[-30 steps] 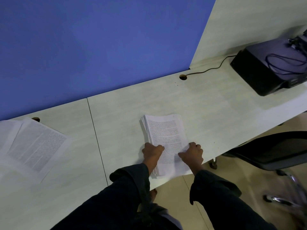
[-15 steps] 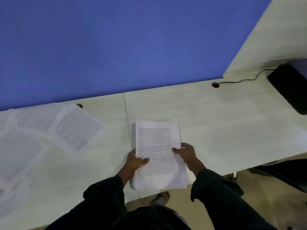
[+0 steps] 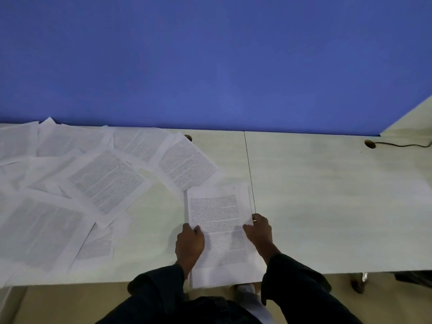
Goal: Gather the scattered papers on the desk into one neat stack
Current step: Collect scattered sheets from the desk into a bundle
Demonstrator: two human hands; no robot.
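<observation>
A thick stack of printed papers [image 3: 217, 211] is held over the near edge of the pale desk [image 3: 327, 206], its lower end past the desk's edge. My left hand [image 3: 189, 244] grips the stack's left side, thumb on the top page. My right hand [image 3: 258, 231] grips the right side, thumb on top as well. Several loose printed sheets [image 3: 107, 181] lie scattered and overlapping over the desk's left half, some slanted. The nearest loose sheet [image 3: 187, 164] lies just beyond the stack's far left corner.
A blue partition [image 3: 210, 61] stands along the desk's far edge. Two cable holes [image 3: 369, 144] sit near it, a black cable [image 3: 402, 145] running from the right one. A seam [image 3: 249, 169] splits the desktop. A chair base [image 3: 360, 280] shows at lower right.
The view has swung left, bringing many scattered sheets into sight and the black device out of frame. Both hands went from squaring the stack on the desk to holding it by its sides, carried leftward.
</observation>
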